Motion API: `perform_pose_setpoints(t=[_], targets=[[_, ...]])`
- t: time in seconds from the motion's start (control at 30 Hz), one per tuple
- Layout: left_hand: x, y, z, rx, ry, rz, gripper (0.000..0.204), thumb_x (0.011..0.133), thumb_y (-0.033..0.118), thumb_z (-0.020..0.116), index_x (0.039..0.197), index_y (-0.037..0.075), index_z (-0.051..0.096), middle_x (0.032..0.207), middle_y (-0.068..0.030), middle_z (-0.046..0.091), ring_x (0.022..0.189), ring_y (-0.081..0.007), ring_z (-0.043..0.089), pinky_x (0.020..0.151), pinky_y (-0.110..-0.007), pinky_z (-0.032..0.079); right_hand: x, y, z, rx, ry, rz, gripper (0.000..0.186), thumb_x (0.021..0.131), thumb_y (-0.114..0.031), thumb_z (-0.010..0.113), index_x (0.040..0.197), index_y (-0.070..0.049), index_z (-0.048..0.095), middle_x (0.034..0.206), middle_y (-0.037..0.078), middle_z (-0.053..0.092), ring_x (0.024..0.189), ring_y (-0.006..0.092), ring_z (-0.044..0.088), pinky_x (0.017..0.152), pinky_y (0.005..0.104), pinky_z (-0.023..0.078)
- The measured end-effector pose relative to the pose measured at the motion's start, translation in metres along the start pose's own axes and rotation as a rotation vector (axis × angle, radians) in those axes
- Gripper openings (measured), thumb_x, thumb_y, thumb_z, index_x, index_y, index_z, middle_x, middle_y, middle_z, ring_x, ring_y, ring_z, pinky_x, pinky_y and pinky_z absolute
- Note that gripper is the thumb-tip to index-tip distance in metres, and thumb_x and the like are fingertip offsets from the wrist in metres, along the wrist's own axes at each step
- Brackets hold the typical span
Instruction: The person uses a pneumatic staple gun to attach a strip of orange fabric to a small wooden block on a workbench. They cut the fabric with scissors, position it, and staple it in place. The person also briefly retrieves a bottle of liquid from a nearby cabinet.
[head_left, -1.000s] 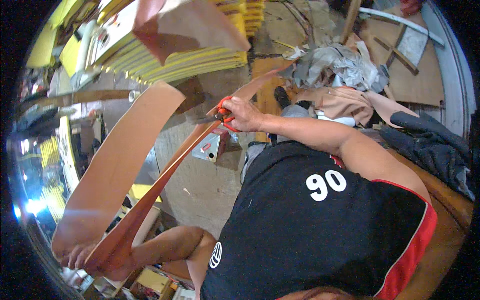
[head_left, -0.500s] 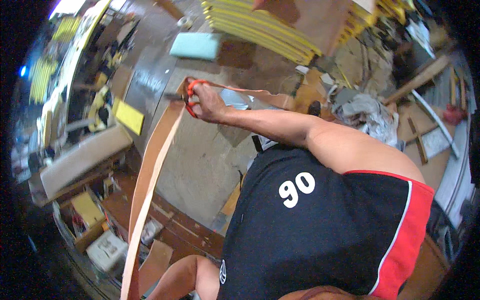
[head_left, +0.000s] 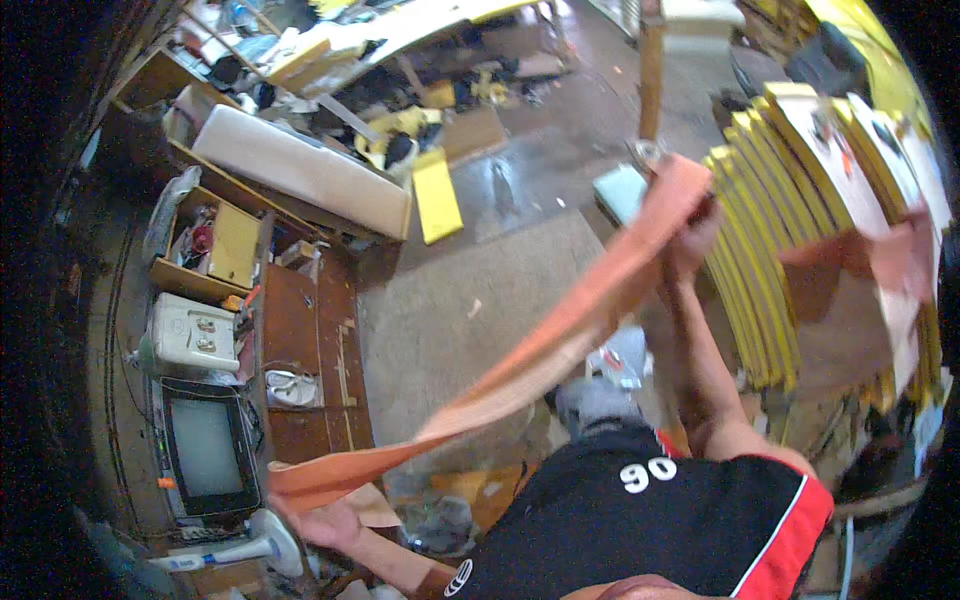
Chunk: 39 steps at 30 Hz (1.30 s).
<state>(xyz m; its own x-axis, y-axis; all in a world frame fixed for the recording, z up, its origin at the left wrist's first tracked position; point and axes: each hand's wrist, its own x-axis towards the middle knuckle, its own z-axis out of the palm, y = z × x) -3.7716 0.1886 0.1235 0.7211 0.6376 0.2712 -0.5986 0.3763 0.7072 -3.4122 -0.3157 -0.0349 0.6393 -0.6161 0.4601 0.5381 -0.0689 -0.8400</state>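
Head view, strip: the orange-brown strip (head_left: 560,340) hangs between both hands above the floor (head_left: 430,320).
Left hand (head_left: 330,525): holds the lower end, fingers partly hidden.
Right hand (head_left: 695,240): closed round the upper end.
Progress: strip seems separate; remaining work unclear.

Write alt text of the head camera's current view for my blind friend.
A long orange strip slants between the left hand and right hand of a black-shirted person. Amid clutter, yellow slabs stand at right, a screen at left.
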Motion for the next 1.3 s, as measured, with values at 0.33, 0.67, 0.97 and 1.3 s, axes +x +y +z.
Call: perform_pose_setpoints(t=[0.33, 0.67, 0.97, 1.3], targets=[[0.216, -0.27, -0.001, -0.059, 0.155, -0.724, 0.038, 0.095, 0.023, 0.054, 0.13, 0.008, 0.052, 0.125, -0.0103, 0.06, 0.117, -0.0286, 0.056, 0.103, -0.048, 0.042, 0.055, 0.068, 0.101, 0.045, 0.072, -0.047, 0.061, 0.084, -0.045, 0.073, 0.12, -0.003, 0.047, 0.115, 0.006, 0.056, 0.106, 0.0175, 0.054, 0.096, 0.031, 0.041], [0.36, -0.367, 0.04, -0.432, 0.107, -0.796, 0.054, 0.097, 0.032, 0.048, 0.139, 0.0, 0.042, 0.141, -0.0167, 0.047, 0.131, -0.033, 0.045, 0.111, -0.049, 0.033, 0.152, 0.092, 0.274, -0.137, 0.039, -0.137, 0.08, 0.081, -0.063, 0.067, 0.127, -0.001, 0.043, 0.12, 0.009, 0.053, 0.111, 0.0191, 0.052, 0.097, 0.0336, 0.041], [0.562, -0.588, 0.049, -0.195, -0.027, -1.085, 0.043, 0.097, 0.025, 0.047, 0.134, 0.003, 0.048, 0.131, -0.0124, 0.057, 0.12, -0.0292, 0.056, 0.104, -0.048, 0.042, 0.234, 0.161, 0.4, -0.142, 0.203, -0.095, 0.063, 0.083, -0.056, 0.069, 0.114, -0.006, 0.047, 0.103, 0.003, 0.054, 0.099, 0.0163, 0.055, 0.089, 0.0304, 0.046], [0.736, -0.705, 0.231, -0.06, -0.477, -1.083, 0.044, 0.091, 0.011, 0.056, 0.134, 0.004, 0.048, 0.126, -0.0114, 0.059, 0.117, -0.0261, 0.058, 0.1, -0.042, 0.047, 0.319, 0.238, 0.395, -0.916, 0.411, -0.459, 0.042, 0.091, -0.036, 0.065, 0.115, -0.004, 0.052, 0.112, 0.005, 0.054, 0.096, 0.0151, 0.053, 0.082, 0.0294, 0.043]])
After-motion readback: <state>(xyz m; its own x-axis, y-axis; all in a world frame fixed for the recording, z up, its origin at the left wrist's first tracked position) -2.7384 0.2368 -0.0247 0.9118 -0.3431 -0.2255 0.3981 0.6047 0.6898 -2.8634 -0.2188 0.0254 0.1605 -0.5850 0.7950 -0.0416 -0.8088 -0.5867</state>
